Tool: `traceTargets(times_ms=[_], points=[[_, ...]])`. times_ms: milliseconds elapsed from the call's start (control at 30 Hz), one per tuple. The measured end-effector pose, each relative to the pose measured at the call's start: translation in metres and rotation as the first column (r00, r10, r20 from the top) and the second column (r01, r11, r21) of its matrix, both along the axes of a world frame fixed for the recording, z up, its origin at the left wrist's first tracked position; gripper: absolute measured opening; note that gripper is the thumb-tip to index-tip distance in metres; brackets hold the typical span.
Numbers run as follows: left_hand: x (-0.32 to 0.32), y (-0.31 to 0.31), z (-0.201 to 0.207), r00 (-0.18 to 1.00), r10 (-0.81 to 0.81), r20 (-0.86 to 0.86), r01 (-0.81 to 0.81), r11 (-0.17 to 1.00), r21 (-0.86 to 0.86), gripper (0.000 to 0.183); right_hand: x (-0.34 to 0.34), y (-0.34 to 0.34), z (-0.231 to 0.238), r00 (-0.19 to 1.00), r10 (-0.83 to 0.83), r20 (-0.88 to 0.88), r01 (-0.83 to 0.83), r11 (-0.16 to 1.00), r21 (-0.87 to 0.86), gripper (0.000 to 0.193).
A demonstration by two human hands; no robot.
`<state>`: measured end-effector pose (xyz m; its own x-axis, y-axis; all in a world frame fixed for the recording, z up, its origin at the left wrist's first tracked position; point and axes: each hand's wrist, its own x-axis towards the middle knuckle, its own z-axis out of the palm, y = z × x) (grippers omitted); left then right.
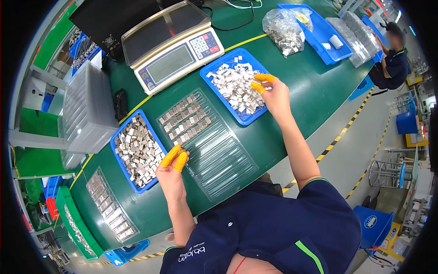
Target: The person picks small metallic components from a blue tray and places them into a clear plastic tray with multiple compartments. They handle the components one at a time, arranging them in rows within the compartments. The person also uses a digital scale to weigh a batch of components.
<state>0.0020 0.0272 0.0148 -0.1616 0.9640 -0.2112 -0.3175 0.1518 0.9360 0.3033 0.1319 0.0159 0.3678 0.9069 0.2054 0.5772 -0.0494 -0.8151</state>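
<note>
Yellow finger cots cover the thumb and forefinger of both my hands. My left hand pinches a small metal-cased part with thin leads at the left edge of a clear plastic tray. Rows of similar parts fill the tray's far end; its nearer slots hold none. My right hand reaches over the right edge of a blue tray heaped with small white-and-silver parts. Its thumb and forefinger close toward each other among them; what lies between the tips is too small to tell.
Left stands another blue tray of silver parts, beside a filled clear tray and a green bin. Behind are a weighing scale and stacked clear trays. A bag of parts lies far right. Another person sits beyond.
</note>
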Motion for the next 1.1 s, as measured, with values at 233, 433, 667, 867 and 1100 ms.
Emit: traceTargets(times_ms=[233, 433, 667, 867, 1100], points=[[0.004, 0.003, 0.000, 0.997, -0.016, -0.070, 0.017, 1.000, 0.012, 0.029, 0.006, -0.012, 0.013, 0.929, 0.224, 0.294, -0.237, 0.971, 0.008, 0.027], [0.008, 0.004, -0.004, 0.983, -0.092, -0.160, 0.098, 0.995, 0.028, 0.025, 0.006, -0.001, -0.020, 0.919, 0.163, 0.359, -0.164, 0.986, -0.028, 0.026], [0.008, 0.005, -0.010, 0.975, -0.113, -0.189, 0.119, 0.993, 0.020, 0.027, -0.002, 0.004, -0.006, 0.957, 0.131, 0.257, -0.087, 0.981, -0.174, 0.023], [0.017, 0.003, -0.009, 0.980, -0.105, -0.166, 0.118, 0.991, 0.069, 0.028, 0.000, 0.004, -0.005, 0.998, -0.057, -0.016, 0.059, 0.994, 0.094, 0.021], [0.011, -0.020, -0.010, 0.994, -0.067, -0.085, 0.070, 0.997, 0.033, 0.029, -0.029, -0.035, -0.003, 0.842, 0.181, -0.508, -0.105, 0.979, 0.175, 0.019]])
